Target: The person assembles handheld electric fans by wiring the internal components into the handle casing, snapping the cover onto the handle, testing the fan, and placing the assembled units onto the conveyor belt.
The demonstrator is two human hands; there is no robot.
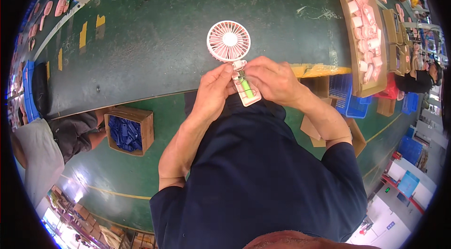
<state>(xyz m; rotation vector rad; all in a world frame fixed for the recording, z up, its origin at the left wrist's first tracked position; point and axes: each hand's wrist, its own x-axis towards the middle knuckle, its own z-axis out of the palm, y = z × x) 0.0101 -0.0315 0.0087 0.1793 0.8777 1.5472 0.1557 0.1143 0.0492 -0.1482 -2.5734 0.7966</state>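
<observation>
A pink and white handheld fan (229, 38) is at the front edge of the green worktable, its round head over the tabletop. Its handle points toward me with the housing uncovered, showing a bright green battery (246, 88) and thin wires. My left hand (213, 88) is closed around the handle's left side, thumb near the neck. On the other side, the bent fingers of my right hand (274, 80) press together at the top of the handle, by the neck. Whether a small part or wire is between those fingertips is hidden.
A cardboard tray (361, 87) of pink plastic parts lies at the table's right. Beneath that side are blue crates (353, 103) and cardboard boxes. A carton of dark blue parts (146, 129) stands on the floor at left, beside a seated person (40, 148). Yellow tape (83, 35) marks the tabletop.
</observation>
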